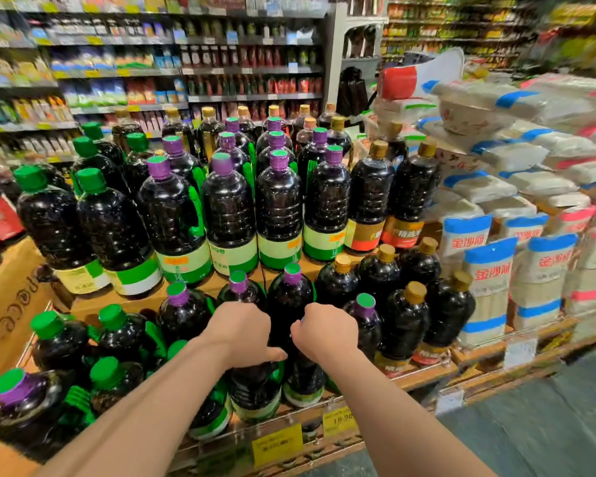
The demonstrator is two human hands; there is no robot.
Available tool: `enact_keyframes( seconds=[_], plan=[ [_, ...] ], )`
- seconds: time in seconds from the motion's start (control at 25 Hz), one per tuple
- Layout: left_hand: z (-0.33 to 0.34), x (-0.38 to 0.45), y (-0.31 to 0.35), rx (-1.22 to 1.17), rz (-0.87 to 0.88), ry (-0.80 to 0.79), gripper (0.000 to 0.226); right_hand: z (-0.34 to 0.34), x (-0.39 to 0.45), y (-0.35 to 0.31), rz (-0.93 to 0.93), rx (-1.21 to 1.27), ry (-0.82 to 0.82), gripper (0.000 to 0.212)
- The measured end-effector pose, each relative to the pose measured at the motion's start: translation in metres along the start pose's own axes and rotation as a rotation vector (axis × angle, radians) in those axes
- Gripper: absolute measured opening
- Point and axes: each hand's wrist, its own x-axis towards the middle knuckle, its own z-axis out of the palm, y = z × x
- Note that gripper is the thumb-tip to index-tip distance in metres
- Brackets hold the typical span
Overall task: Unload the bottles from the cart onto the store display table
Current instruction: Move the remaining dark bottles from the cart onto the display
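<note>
Both of your forearms reach in from the near edge, and each hand is wrapped around a dark bottle on the lower tier of the display table. Your left hand grips a purple-capped bottle around its shoulder. Your right hand grips the next bottle to the right, the one with the green dot on its cap. Both stand upright among their neighbours, near the front edge.

You look to be at the placing step: two bottles set down, or nearly, in the front row. Next you need to seat them square, labels forward, let go without knocking the crowded bottles beside them, then go back for more. No cart is in view.

Yellow price tags hang just below the near edge; the print is blurred, though one may read 19.90. Farther back, the upper tier holds green-labelled bottles and, to the right, gold-capped bottles with orange labels in Chinese. White noodle packs on the right read 金沙河. Store shelves fill the far wall.
</note>
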Motion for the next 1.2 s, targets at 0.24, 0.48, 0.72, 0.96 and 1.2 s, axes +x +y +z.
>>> enact_keyframes(
  seconds=[0.24, 0.48, 0.72, 0.96, 1.2],
  plan=[
    [-0.007, 0.014, -0.008, 0.008, -0.028, -0.045, 0.073, -0.008, 0.007, -0.004, -0.004, -0.04, -0.078, 0.027],
    [-0.032, 0.015, 0.006, -0.076, -0.17, -0.096, 0.066, -0.048, -0.004, 0.052, -0.134, 0.037, -0.055, 0.052],
    [-0.094, 0.084, 0.091, -0.433, -0.133, 0.222, 0.05, -0.104, 0.047, 0.179, -0.015, -0.215, 0.01, 0.046],
    [-0.076, 0.137, 0.156, -0.268, -0.135, -0.12, 0.058, -0.088, 0.082, 0.209, -0.353, -0.157, -0.401, 0.066],
    [-0.073, 0.139, 0.156, -0.333, -0.177, -0.132, 0.039, -0.092, 0.091, 0.201, -0.503, -0.154, -0.374, 0.037]
  ],
)
